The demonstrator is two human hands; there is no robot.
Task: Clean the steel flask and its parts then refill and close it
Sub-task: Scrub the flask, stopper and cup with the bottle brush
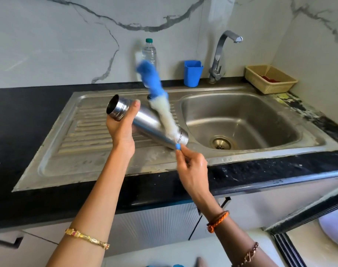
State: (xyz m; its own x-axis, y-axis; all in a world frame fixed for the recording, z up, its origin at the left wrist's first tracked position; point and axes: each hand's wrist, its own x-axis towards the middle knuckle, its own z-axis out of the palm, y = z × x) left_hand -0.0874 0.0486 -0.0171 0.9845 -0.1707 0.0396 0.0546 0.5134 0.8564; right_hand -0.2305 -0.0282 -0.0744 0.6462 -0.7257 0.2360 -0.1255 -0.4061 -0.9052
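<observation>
We see the left hand (pixel 120 125) with its grip wrapped round the neck of the cylindrical brushed-steel flask (pixel 145 122), thumb lying over the threaded collar. The flask is uncapped and tilted, its open mouth up and to the left, its base down to the right, held above the ribbed draining board of the stainless-steel sink (pixel 98 132), near the edge of the basin. The right hand (pixel 191 166) has its grip pinched on the small blue handle end of a long bottle brush with white and blue bristles (pixel 160 105). The brush slants up and to the left from that hand, crossing in front of the flask's body outside it; its bristles are motion-blurred, so we cannot tell whether they touch the steel. Behind the brush, a small dark object sits on the draining board, too hidden for us to identify. At the back of the black surface (pixel 29 116) stand a clear plastic water bottle with a green cap (pixel 149 51), a blue plastic tumbler (pixel 192 73), the curved chrome tap (pixel 220 54) and, at the right corner, a beige woven plastic basket (pixel 270 79) with something red inside.
</observation>
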